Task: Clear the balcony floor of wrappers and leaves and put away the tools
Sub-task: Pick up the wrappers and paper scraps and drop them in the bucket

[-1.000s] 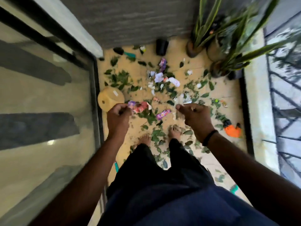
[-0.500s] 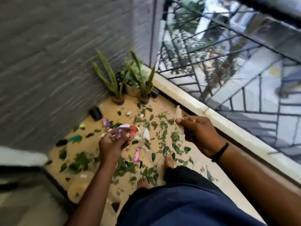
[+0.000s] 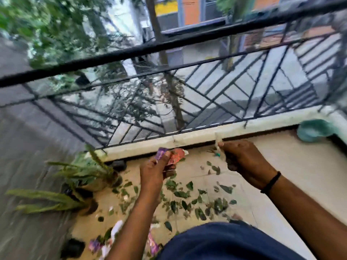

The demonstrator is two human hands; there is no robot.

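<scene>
While both hands [image 3: 155, 171] clutch wrappers [image 3: 170, 156]

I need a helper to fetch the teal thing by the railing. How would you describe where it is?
Follow the black railing down to its white kerb, then along to the right-hand corner. The teal thing sits there on bare floor, the only blue-green item, away from the leaves.

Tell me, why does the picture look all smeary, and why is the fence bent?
Head view: motion blur smears the potted plants and the wall at the left most; the left hand holding wrappers and the right hand look sharper; the wide-angle lens bows the railing; soft daylight, no hard shadows or glare.
</scene>
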